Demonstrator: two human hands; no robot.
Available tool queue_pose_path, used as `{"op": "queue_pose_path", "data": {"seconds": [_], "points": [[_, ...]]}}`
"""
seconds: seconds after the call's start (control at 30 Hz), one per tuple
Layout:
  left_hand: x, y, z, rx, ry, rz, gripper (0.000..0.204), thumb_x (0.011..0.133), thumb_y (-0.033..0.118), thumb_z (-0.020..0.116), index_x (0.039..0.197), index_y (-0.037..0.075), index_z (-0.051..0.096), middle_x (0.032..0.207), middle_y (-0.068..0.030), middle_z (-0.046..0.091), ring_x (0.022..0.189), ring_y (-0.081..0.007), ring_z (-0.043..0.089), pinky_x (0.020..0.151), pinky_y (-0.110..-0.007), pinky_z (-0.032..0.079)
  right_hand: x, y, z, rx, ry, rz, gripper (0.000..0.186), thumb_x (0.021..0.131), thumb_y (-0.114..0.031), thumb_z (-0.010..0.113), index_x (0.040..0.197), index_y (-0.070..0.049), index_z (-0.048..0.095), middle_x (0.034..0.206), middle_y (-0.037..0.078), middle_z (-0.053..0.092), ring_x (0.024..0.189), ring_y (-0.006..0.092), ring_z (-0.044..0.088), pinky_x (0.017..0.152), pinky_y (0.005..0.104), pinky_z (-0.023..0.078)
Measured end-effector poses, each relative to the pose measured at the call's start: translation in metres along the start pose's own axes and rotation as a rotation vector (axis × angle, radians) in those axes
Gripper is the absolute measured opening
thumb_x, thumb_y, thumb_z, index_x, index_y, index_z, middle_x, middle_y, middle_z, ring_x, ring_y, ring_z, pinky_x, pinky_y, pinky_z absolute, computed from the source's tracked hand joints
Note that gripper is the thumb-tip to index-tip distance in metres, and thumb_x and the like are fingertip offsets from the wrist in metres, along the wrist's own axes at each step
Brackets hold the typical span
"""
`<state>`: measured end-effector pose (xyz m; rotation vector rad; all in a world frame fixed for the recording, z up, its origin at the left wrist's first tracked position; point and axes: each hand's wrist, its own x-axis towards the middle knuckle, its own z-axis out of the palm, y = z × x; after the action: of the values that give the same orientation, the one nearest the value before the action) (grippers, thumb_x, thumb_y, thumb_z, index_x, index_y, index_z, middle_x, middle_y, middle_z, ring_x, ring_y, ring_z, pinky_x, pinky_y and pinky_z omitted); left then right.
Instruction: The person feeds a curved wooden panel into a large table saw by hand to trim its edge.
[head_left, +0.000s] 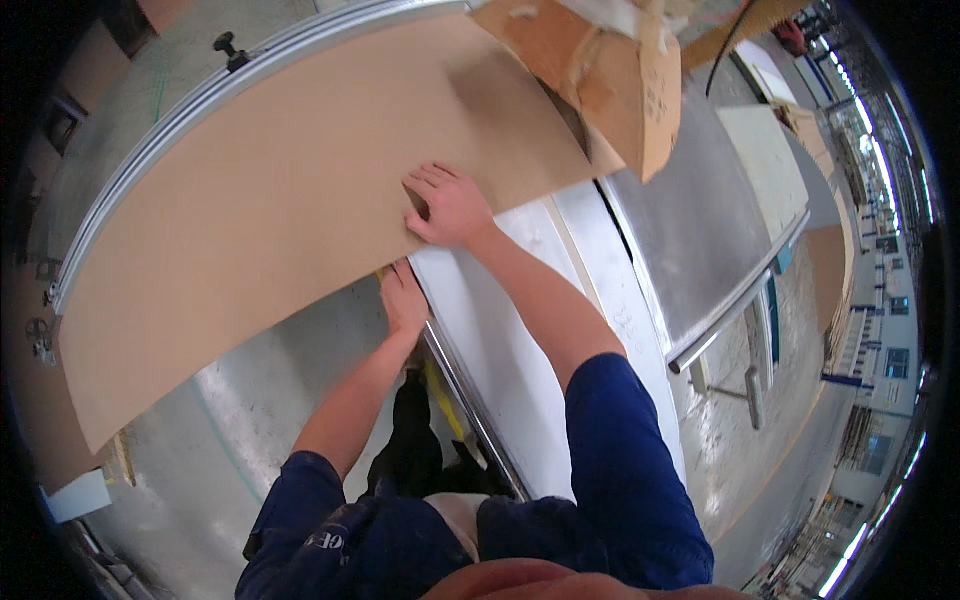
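Workshop with a grey concrete floor (250, 430), lower left of frame; white-topped bench with a metal edge (500, 320) ran from lower middle up to centre.

Nearest: left hand (402, 300), just left of centre, was at the near edge of a large, flat brown board sheet (300, 170). Fingertips partly hidden by the edge; couldn't tell if they'd closed on it.

Right hand (450, 207), slightly above centre, sat on the sheet's upper face, fingers curled, thumb apart from them. Dark patch in that gap: shadow or a held piece, couldn't tell.

Sheet filled upper left to centre, right part over the bench, left part over floor. Beyond it, a silvery metal rail (160, 150) followed its far edge, black knob (231, 52) at upper left. Torn brown cardboard (635, 90) overlapped it at upper right; grey metal tabletop (690, 220) right of that.

My read: step in hand was positioning or steadying the sheet. Next move called for both hands working together, keeping it flat, edge checked against the rail.
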<state>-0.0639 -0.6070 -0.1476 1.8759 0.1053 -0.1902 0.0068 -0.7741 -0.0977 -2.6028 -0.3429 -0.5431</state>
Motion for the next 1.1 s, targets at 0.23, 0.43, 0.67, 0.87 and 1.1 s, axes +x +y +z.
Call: {"op": "queue_pose_path", "data": {"seconds": [0.23, 0.43, 0.67, 0.87, 1.1], "points": [[0.037, 0.003, -0.003, 0.006, -0.004, -0.101, 0.057, 0.109, 0.041, 0.037, 0.137, -0.006, 0.051, 0.126, -0.0373, 0.061, 0.118, -0.0578, 0.054, 0.098, -0.059, 0.045, 0.031, 0.001, 0.003, -0.057, -0.033, 0.044, 0.048, 0.083, -0.029, 0.067, 0.125, -0.005, 0.067, 0.128, 0.016, 0.069, 0.127, 0.0348, 0.061, 0.114, 0.0444, 0.045], [0.046, 0.009, -0.003, -0.018, 0.027, -0.051, 0.065, 0.109, 0.048, 0.036, 0.140, -0.008, 0.049, 0.122, -0.0387, 0.062, 0.116, -0.0585, 0.055, 0.096, -0.061, 0.045, 0.049, 0.000, 0.005, -0.143, -0.068, 0.028, 0.052, 0.086, -0.029, 0.064, 0.132, -0.006, 0.063, 0.135, 0.016, 0.065, 0.129, 0.0340, 0.059, 0.116, 0.0437, 0.043], [0.035, 0.014, -0.012, -0.053, -0.046, -0.098, 0.063, 0.109, 0.045, 0.036, 0.138, -0.009, 0.047, 0.125, -0.0398, 0.059, 0.117, -0.0589, 0.053, 0.098, -0.060, 0.043, 0.041, -0.012, 0.001, -0.233, -0.139, 0.058, 0.060, 0.088, -0.033, 0.061, 0.142, -0.007, 0.056, 0.144, 0.017, 0.060, 0.135, 0.0343, 0.055, 0.120, 0.0436, 0.038], [0.008, 0.010, -0.012, -0.052, -0.059, -0.052, 0.058, 0.110, 0.042, 0.035, 0.139, -0.008, 0.046, 0.125, -0.0398, 0.059, 0.117, -0.0588, 0.053, 0.098, -0.061, 0.044, 0.021, -0.018, -0.012, -0.231, -0.227, 0.074, 0.067, 0.090, -0.039, 0.059, 0.148, -0.007, 0.050, 0.150, 0.020, 0.053, 0.142, 0.0383, 0.047, 0.123, 0.0460, 0.032], [-0.037, 0.004, -0.009, -0.041, -0.070, -0.056, 0.052, 0.110, 0.036, 0.035, 0.135, -0.008, 0.046, 0.114, -0.0382, 0.065, 0.106, -0.0579, 0.059, 0.093, -0.062, 0.047, -0.015, -0.034, -0.030, -0.194, -0.270, 0.076, 0.071, 0.091, -0.040, 0.058, 0.152, -0.006, 0.045, 0.153, 0.022, 0.049, 0.144, 0.0420, 0.042, 0.125, 0.0483, 0.027]]}}
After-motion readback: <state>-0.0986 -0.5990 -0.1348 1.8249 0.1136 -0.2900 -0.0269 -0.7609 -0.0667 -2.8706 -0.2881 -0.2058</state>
